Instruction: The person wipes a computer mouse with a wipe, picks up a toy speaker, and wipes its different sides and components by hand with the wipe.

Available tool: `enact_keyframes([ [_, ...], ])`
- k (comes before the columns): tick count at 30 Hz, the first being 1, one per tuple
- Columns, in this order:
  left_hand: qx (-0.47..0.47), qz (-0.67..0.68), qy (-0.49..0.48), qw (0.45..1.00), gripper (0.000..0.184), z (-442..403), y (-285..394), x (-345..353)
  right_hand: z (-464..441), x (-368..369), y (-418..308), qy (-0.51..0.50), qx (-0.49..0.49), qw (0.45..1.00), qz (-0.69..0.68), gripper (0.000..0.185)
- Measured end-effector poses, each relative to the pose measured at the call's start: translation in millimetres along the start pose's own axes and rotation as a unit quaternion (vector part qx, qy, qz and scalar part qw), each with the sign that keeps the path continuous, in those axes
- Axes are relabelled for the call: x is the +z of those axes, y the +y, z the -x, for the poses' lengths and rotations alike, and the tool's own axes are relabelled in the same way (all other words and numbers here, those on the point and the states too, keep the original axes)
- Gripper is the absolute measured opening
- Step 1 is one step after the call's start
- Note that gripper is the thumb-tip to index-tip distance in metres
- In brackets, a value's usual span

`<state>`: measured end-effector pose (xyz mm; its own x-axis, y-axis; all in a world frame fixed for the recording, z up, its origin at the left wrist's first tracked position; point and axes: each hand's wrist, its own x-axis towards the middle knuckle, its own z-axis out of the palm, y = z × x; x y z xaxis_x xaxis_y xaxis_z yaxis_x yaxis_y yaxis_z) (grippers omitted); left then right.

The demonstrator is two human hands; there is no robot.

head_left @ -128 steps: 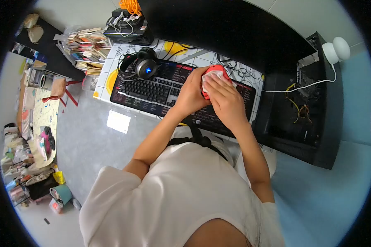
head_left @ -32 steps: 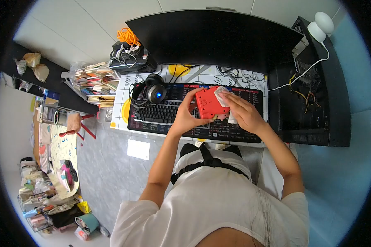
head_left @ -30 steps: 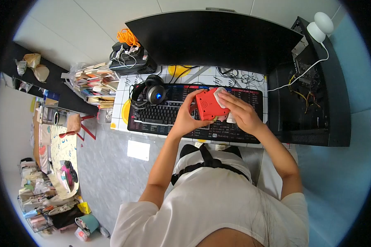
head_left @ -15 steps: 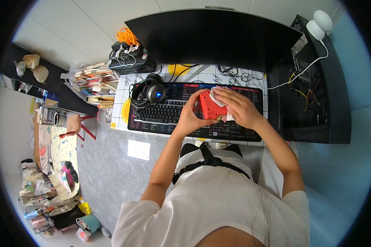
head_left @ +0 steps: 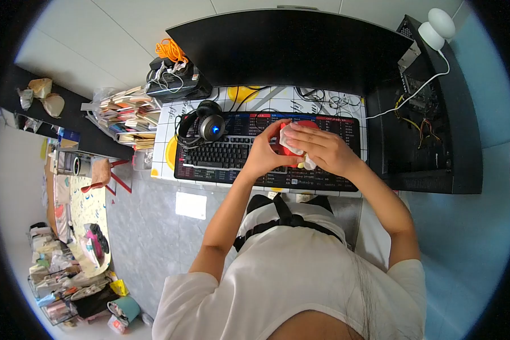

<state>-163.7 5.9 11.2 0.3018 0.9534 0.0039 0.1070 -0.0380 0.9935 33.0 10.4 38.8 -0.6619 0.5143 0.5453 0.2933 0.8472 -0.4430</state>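
A person's bare left hand (head_left: pixel 263 154) keeps its grip on a red, rounded plastic device (head_left: pixel 307 124), with the thumb along its near side and the fingers along its far side. The device is held over the right half of a black, printed desk mat (head_left: pixel 328 185), between the front and back edges of the white, grid-patterned desk (head_left: pixel 165 121) and nearer its right edge.

The right hand (head_left: pixel 330 152), fingers extended together, presses a crumpled white cloth (head_left: pixel 288 140) against the device, and its grip closes on the bunched cloth; a loose end hangs below the palm.

The change is in the cloth. A second ago it covered the side toward the desk's right edge, leaving a broad red face with a round pattern of small holes in view. Now it has slid across toward the left hand and hides those holes, so red shows only beyond the fingers and around the cloth. The wiping seems to have reached the opposite side of that face.
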Motion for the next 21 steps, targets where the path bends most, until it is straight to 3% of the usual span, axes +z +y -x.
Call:
enact_keyframes([
  [11,-0.007,-0.017,0.021,1.0,0.085,0.2,-3.1,-5.1,23.5,1.9,8.8,0.011,0.049,0.998,-0.046,0.034],
  [13,-0.05,0.07,-0.002,0.996,0.083,0.8,-5.8,-3.2,26.5,1.7,10.0,0.013,0.057,0.997,-0.053,0.033],
  [15,-0.031,0.098,-0.007,0.995,0.082,0.8,-13.2,-0.8,28.1,-0.1,5.7,0.035,0.064,0.991,-0.108,0.033],
  [21,-0.061,0.171,-0.001,0.983,0.08,-1.8,-15.2,-0.7,29.4,-0.6,8.1,0.053,0.025,0.998,0.0,0.035],
])
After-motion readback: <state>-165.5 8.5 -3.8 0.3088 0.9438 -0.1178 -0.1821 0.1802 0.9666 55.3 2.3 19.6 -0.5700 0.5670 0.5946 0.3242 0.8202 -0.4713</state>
